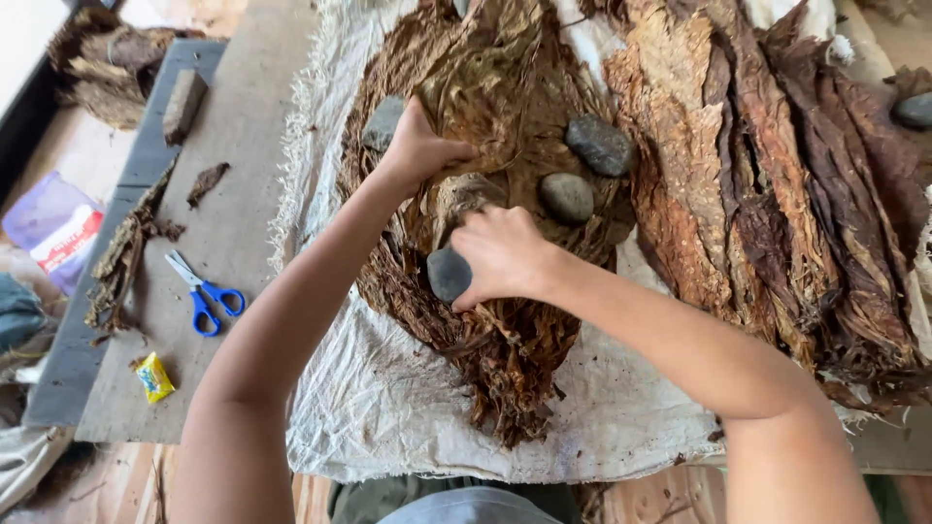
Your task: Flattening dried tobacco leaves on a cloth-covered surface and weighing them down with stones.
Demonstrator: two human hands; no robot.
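A pile of dry brown leaves point(505, 349) lies on a white cloth point(388, 398). My left hand point(419, 146) pinches a leaf near the pile's top, beside a grey stone point(382, 122). My right hand point(503, 254) grips another grey stone point(448, 275) on the middle of the pile. Two more grey stones point(599, 144) point(567, 196) rest on the leaves just right of my hands.
A second, darker heap of leaves point(777, 184) fills the right side, with a stone point(915, 110) on it. Blue-handled scissors point(206, 293), a small yellow packet point(153, 376), leaf scraps point(121, 262) and a block point(183, 105) lie on the grey board at left.
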